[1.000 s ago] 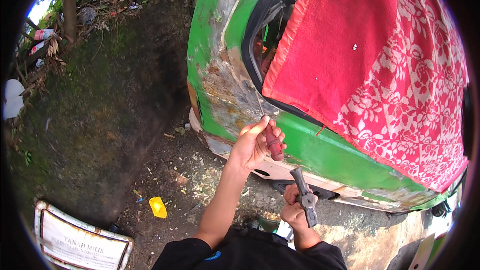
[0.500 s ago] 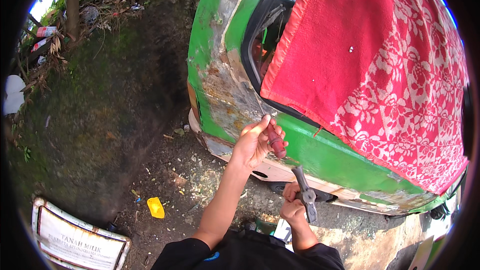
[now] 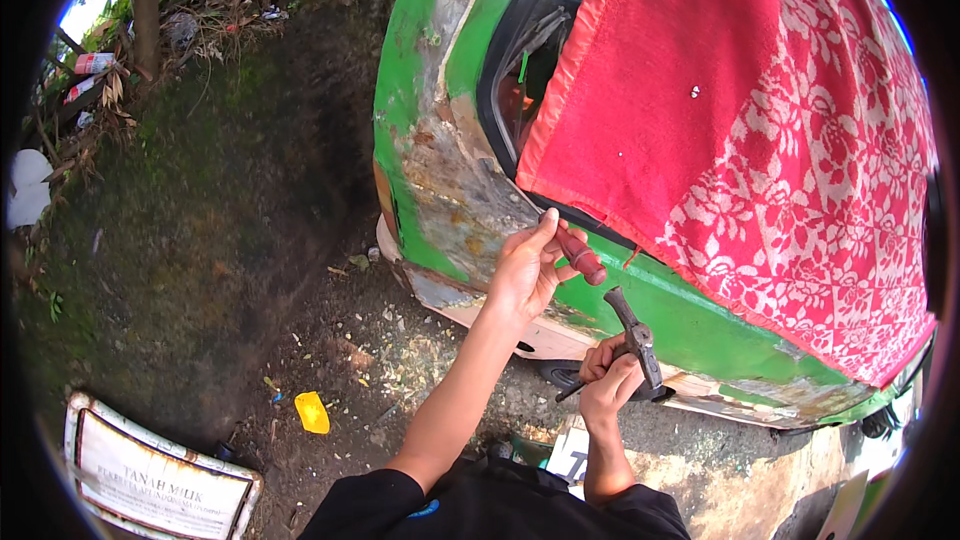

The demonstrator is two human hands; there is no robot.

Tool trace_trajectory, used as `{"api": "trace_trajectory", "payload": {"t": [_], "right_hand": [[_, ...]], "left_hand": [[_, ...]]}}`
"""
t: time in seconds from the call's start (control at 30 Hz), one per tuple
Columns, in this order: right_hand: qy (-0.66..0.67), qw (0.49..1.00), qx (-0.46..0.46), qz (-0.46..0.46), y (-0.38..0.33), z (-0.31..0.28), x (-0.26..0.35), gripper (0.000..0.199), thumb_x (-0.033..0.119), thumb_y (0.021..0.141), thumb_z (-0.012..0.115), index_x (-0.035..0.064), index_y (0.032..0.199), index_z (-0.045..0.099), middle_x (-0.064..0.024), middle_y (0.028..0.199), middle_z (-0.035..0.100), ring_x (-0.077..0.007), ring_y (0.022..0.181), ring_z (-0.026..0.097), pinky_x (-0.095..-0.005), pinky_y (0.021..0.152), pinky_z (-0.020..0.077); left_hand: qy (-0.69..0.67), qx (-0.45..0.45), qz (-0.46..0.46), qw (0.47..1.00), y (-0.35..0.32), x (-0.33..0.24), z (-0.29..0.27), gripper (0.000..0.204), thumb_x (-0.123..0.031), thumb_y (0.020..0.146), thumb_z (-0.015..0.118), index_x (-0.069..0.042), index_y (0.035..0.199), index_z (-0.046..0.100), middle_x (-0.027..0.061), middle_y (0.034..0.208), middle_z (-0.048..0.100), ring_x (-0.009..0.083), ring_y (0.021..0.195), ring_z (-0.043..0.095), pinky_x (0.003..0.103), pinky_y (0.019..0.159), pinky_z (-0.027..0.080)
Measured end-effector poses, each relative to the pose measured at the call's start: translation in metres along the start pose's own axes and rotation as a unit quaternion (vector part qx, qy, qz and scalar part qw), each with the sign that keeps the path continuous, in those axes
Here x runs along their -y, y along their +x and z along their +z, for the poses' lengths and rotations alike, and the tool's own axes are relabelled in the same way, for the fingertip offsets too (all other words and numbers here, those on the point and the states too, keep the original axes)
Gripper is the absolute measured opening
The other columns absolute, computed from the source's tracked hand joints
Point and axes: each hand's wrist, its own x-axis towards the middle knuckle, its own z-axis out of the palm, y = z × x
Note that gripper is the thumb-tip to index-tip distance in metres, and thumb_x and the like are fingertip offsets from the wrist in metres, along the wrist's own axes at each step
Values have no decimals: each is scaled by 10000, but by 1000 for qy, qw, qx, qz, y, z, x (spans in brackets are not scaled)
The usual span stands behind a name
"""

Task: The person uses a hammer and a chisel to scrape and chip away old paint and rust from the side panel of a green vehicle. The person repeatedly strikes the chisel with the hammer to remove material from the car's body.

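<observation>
Beside the green panel [image 3: 700,325], a red-handled screwdriver [image 3: 583,257] is pinched by the left hand [image 3: 528,268], while a hammer [image 3: 640,342], likely head-heavy, best handle-held, is clasped by the curled right hand [image 3: 608,387].

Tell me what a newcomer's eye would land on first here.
Probably the big red cloth with pale flower patterns at upper right, draped over the green, rust-patched vehicle. Next, near the centre, the left hand holds a red-handled tool; lower right of it, the right hand grips a dark metal-headed hammer.
</observation>
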Motion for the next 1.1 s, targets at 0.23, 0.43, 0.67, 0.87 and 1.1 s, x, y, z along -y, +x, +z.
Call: {"api": "trace_trajectory", "payload": {"t": [0.23,0.43,0.67,0.87,1.1], "right_hand": [[29,999,-32,-31,-6,-5,-2,608,640,892,431,56,757,330,17,582,271,-58,435,251,-222,386,190],[-178,979,12,-97,-8,-15,-41,600,560,931,422,49,625,350,-19,525,389,-101,416,314,-268,411,190],[84,995,-3,-57,-8,-3,-46,612,656,869,461,69,745,339,31,569,268,-60,454,211,-236,427,170],[71,997,-10,-12,-12,5,-42,652,672,864,449,40,725,371,11,572,312,-75,473,275,-236,428,192],[91,996,15,-1,-22,5,-43,611,621,899,436,41,729,345,3,582,310,-81,471,281,-244,423,200]], "left_hand": [[17,-20,-7,1000,-1,12,-4,294,-321,969,494,-33,919,533,102,810,627,270,765,679,383,683,599],[18,-19,10,1000,-5,7,-12,292,-327,978,473,-49,908,529,82,773,605,269,782,676,378,682,598],[26,-17,22,999,0,-5,-18,287,-310,984,473,-50,877,530,92,766,608,278,753,684,360,657,594],[36,-38,-15,999,-15,6,-14,269,-300,978,489,-48,893,526,91,735,610,268,694,671,369,648,585],[75,-58,-7,995,-18,12,-27,284,-319,945,559,-48,861,539,96,712,621,235,630,665,334,567,566]]}}
